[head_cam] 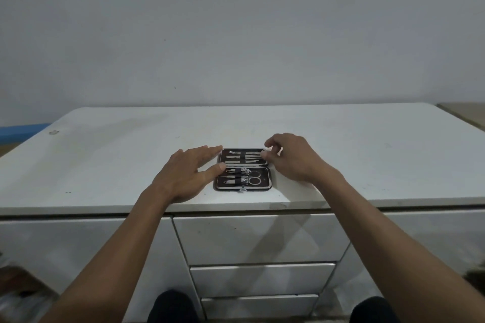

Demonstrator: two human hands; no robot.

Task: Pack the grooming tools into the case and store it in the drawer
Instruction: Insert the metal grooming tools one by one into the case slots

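While it lies spread open and flat near the front edge of the white cabinet top, the dark grooming case shows both halves to the camera — metal tools strapped in a row across the far half, and clippers and small scissors under a band in the near half. A small zipper pull hangs at the case's near edge. The left hand lies flat with fingers spread, its fingertips touching the case's left side and holding nothing. The right hand hovers at the far right corner of the case, thumb and forefinger drawn close together in a pinch; whether they grip the case edge or a tool I cannot tell. Below the top, three white drawers are stacked — all closed. Behind everything stands a plain pale wall.
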